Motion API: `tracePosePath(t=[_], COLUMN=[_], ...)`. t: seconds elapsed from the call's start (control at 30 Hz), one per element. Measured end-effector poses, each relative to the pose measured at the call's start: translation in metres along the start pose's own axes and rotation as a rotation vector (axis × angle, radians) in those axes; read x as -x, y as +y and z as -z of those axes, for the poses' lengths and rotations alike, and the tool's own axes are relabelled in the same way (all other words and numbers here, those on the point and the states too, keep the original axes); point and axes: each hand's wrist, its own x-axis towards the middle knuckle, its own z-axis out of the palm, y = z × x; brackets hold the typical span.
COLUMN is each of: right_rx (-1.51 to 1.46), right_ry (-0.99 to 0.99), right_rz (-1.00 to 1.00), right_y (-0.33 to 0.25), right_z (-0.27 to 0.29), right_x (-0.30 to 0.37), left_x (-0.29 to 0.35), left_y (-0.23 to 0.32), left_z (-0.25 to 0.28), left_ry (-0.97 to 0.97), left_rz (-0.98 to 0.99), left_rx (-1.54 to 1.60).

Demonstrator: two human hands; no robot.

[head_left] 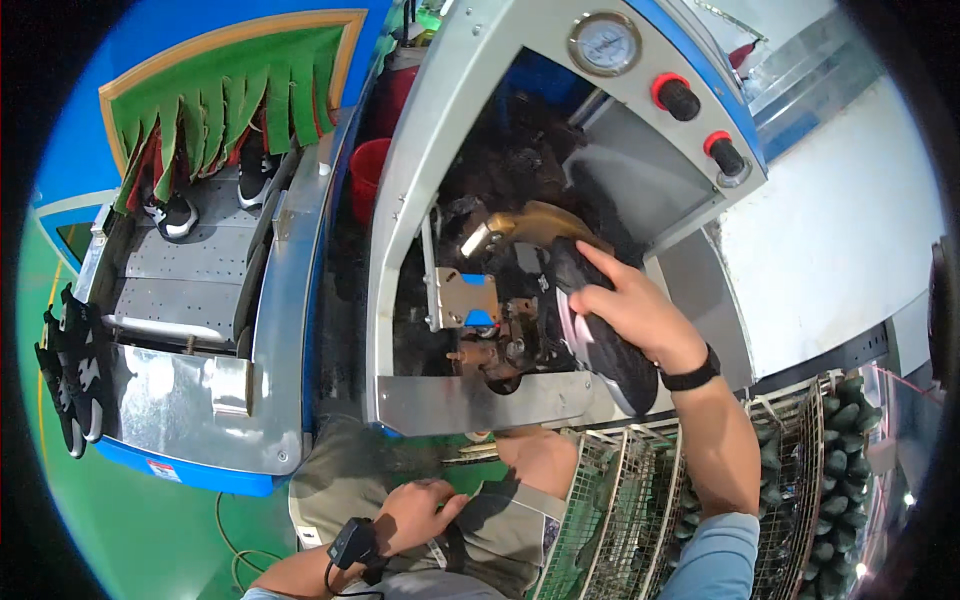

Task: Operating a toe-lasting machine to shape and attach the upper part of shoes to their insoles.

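Observation:
My right hand [640, 310] grips a black sneaker [612, 350] with a pale midsole, its thumb and fingers closed around the shoe. One end of the sneaker reaches into the dark opening of a grey machine [470, 400], beside a curved brass-coloured part [545, 222]. The other end points toward me over the machine's front edge. Inside the opening, left of the shoe, is a metal plate [465, 300] with blue pieces. My left hand [415, 515] rests on my lap, thumb apart from the fingers, with nothing visible in it.
A conveyor [185, 270] at left carries black-and-white sneakers [172, 215] under a green strip curtain [225, 115]. More dark shoes [75, 370] hang at its left edge. A pressure gauge [604, 44] and red-ringed knobs [676, 97] top the machine. Wire racks [630, 500] hold dark shoe lasts [840, 470].

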Motion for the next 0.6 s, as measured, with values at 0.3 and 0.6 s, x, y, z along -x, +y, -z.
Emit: tracePosePath(t=[0.3, 0.6], right_rx=[0.02, -1.032], right_ry=[0.498, 0.285], right_rz=[0.438, 0.305], right_y=[0.027, 0.04], right_z=[-0.062, -0.116], right_x=[0.035, 0.112], left_x=[-0.004, -0.014], left_y=[0.015, 0.064], left_z=[0.012, 0.012], left_ry=[0.163, 0.526], left_rz=[-0.036, 0.0], left_rx=[0.05, 0.349])
